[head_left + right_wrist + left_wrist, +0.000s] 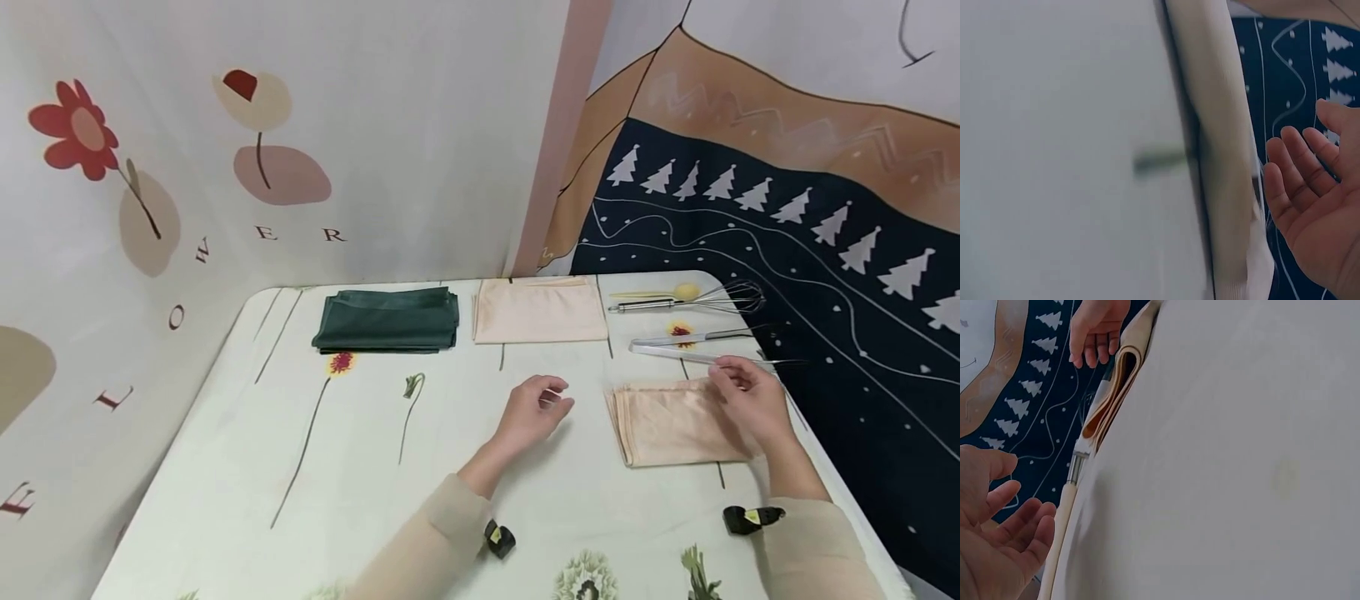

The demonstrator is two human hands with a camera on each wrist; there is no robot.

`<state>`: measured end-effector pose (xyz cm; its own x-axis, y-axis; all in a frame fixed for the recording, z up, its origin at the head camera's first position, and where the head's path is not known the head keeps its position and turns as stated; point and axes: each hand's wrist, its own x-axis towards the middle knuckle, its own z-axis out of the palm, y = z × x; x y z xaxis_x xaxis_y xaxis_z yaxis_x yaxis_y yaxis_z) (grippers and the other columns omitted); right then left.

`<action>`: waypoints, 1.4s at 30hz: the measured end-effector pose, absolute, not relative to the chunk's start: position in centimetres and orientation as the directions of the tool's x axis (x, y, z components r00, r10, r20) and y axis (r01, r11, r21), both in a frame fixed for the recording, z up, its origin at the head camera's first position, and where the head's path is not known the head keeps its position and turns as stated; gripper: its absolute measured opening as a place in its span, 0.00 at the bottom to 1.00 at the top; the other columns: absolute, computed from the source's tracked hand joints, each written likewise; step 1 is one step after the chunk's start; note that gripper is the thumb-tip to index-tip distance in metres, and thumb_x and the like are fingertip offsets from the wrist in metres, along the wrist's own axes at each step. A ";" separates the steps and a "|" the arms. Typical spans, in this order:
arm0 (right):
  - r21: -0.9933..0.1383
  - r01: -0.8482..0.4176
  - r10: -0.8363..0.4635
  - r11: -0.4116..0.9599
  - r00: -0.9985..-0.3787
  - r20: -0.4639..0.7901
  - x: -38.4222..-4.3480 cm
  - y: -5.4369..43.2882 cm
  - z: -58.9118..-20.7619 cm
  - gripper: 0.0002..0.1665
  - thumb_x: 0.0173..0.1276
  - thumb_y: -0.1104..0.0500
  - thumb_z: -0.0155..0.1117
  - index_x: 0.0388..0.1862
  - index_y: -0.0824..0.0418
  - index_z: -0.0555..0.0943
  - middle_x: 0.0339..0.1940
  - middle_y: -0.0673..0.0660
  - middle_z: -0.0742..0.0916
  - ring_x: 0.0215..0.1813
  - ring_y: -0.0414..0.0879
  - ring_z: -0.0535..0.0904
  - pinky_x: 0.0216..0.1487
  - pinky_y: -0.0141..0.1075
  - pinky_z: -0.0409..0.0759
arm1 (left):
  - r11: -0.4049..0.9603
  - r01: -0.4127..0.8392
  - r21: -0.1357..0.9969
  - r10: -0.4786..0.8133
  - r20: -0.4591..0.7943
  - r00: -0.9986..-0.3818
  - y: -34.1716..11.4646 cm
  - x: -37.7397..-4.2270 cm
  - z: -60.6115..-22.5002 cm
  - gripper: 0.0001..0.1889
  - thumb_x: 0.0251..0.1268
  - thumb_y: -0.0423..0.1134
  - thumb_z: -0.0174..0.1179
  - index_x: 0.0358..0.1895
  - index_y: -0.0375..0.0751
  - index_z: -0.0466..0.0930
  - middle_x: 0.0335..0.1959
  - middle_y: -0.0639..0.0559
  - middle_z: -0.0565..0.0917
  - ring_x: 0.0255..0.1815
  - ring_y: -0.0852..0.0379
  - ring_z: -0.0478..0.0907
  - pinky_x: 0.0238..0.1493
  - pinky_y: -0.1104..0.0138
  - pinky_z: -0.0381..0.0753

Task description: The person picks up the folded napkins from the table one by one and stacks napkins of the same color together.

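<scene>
My right hand [753, 400] hovers over the right end of a folded peach cloth [675, 425], just in front of metal tongs [639, 344]. In the right wrist view, that right hand [1319, 194] has loosely bent, spread fingers and nothing in its palm. To the left of the cloth, my left hand [528, 412] hangs over the tabletop, holding nothing. Its fingers curve loosely, as the left wrist view shows of the same left hand [1004, 531]. That view also catches the folded layers of the peach cloth [1125, 369] from the side, beneath the right hand.
Along the table's back edge lie a folded dark green cloth [386, 321] and another folded peach cloth [540, 310]. A whisk [643, 306] and a yellow spoon [687, 291] lie at the back right. Behind the table hang printed curtains [420, 142].
</scene>
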<state>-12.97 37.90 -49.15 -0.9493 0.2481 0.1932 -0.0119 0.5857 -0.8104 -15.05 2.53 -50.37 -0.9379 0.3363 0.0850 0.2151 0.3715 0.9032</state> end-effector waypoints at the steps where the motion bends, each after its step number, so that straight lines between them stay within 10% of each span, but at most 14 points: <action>1: -0.810 -0.011 0.250 0.586 -0.949 0.194 -12.8 38.3 -49.2 0.20 0.75 0.55 0.63 0.55 0.71 0.80 0.31 0.31 0.81 0.32 0.28 0.77 0.32 0.20 0.77 | 0.373 0.216 0.902 0.339 0.084 -0.937 2.8 -15.0 -50.4 0.13 0.69 0.38 0.65 0.52 0.35 0.84 0.48 0.44 0.85 0.44 0.58 0.83 0.48 0.70 0.82; 16: -0.763 0.111 0.374 0.637 -0.910 0.179 -11.1 43.1 -50.0 0.24 0.73 0.51 0.65 0.55 0.70 0.79 0.30 0.24 0.78 0.35 0.21 0.73 0.37 0.14 0.69 | 0.446 0.288 0.847 0.445 0.069 -0.893 7.5 -13.6 -51.2 0.20 0.69 0.39 0.65 0.60 0.36 0.78 0.50 0.47 0.81 0.43 0.61 0.79 0.46 0.73 0.78; 32: -0.652 0.270 0.250 0.709 -0.960 -0.126 -10.6 46.1 -49.7 0.43 0.76 0.39 0.57 0.71 0.73 0.66 0.56 0.70 0.78 0.43 0.33 0.69 0.36 0.25 0.70 | 0.433 0.182 0.883 0.404 -0.009 -0.915 9.9 -13.4 -51.7 0.22 0.66 0.38 0.67 0.60 0.34 0.78 0.46 0.51 0.83 0.39 0.66 0.80 0.44 0.76 0.79; 39: -0.644 0.352 0.234 0.679 -0.936 -0.264 -10.5 46.6 -49.3 0.44 0.73 0.36 0.59 0.63 0.76 0.73 0.51 0.65 0.83 0.41 0.36 0.73 0.37 0.26 0.71 | 0.353 0.013 0.936 0.314 -0.105 -0.944 9.9 -12.8 -51.4 0.25 0.64 0.40 0.70 0.61 0.30 0.77 0.47 0.47 0.87 0.41 0.59 0.87 0.42 0.71 0.83; 42: -0.641 0.357 0.216 0.679 -0.932 -0.291 -10.6 46.6 -49.2 0.37 0.72 0.35 0.61 0.40 0.71 0.79 0.30 0.54 0.82 0.30 0.36 0.71 0.32 0.31 0.70 | 0.361 -0.023 0.932 0.287 -0.135 -0.948 9.8 -12.7 -51.4 0.27 0.64 0.41 0.70 0.62 0.28 0.77 0.43 0.48 0.89 0.40 0.58 0.88 0.44 0.67 0.84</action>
